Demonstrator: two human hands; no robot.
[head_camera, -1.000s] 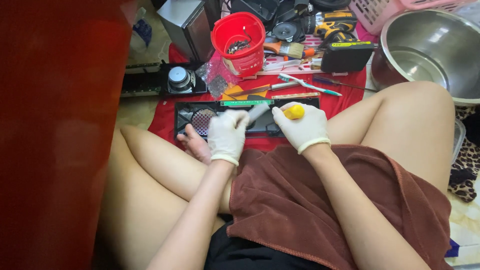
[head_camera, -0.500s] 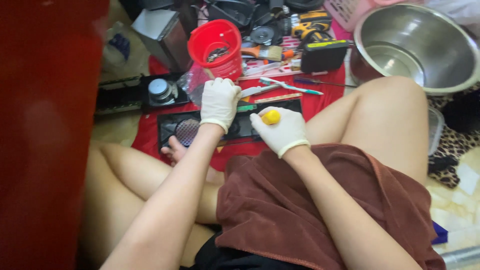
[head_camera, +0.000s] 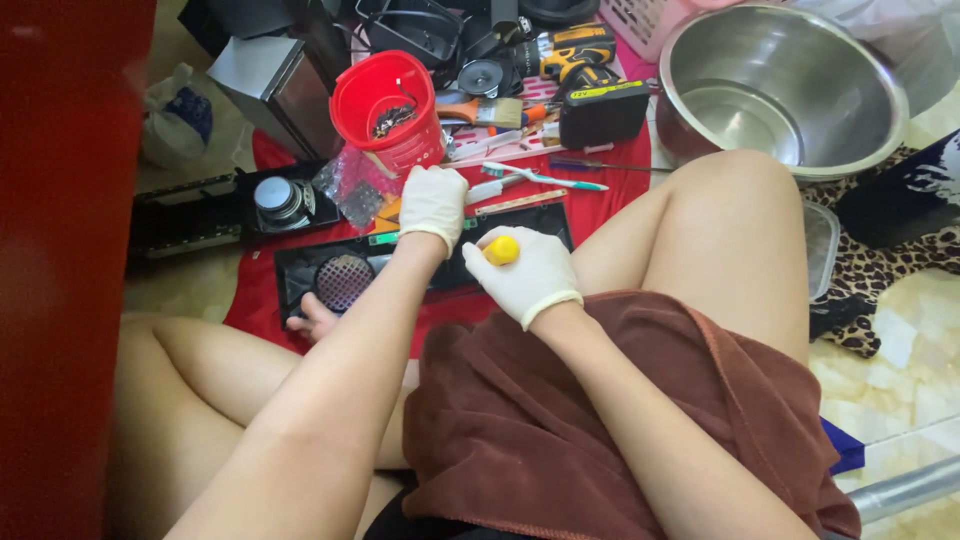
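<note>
The right hand (head_camera: 530, 272), in a white glove, is curled shut around a tool with a round yellow handle end (head_camera: 501, 250); only that yellow knob shows above the fingers, and the rest of the tool is hidden inside the grasp. It sits just above the front edge of a long black speaker panel (head_camera: 330, 272) that lies on a red mat (head_camera: 600, 165) spread on the floor. The left hand (head_camera: 432, 203), also gloved in white, reaches further forward with its back to the camera and its fingers bent down over the clutter at the far edge of the panel, beside a white-and-teal toothbrush (head_camera: 545, 178); whether it grips anything there cannot be told. The panel has a round mesh grille (head_camera: 343, 282) near its left end. Just beyond the left hand stands a red plastic bucket (head_camera: 388, 110), tilted a little, with a small heap of dark small parts in the bottom. A crumpled clear plastic bag (head_camera: 350, 185) lies against its left side. To the right, off the mat, a large steel bowl (head_camera: 785, 85) stands with nothing showing inside. A yellow-and-black cordless drill (head_camera: 575, 50) and a paintbrush (head_camera: 490, 112) lie among the tools behind the bucket.
</note>
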